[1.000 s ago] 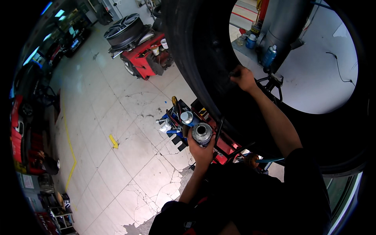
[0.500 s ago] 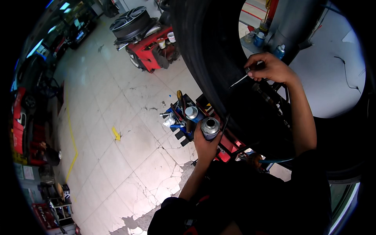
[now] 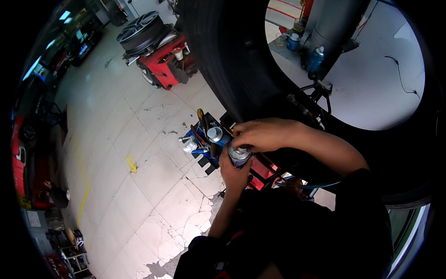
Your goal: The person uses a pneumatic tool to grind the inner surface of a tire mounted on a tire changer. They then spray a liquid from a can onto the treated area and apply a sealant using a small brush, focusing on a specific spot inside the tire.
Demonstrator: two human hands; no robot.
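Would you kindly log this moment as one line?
left hand: holds small can | right hand: on can top | tyre: above

Right hand (image 3: 262, 134) curled just above cupped left hand (image 3: 235, 171).

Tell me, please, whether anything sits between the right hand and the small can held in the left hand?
Nothing visible does: the right hand rests directly over the top of the small can, which the left hand grips from below.

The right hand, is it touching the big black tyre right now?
No, the right hand is over the top of the small can held by the left hand, off the tyre.
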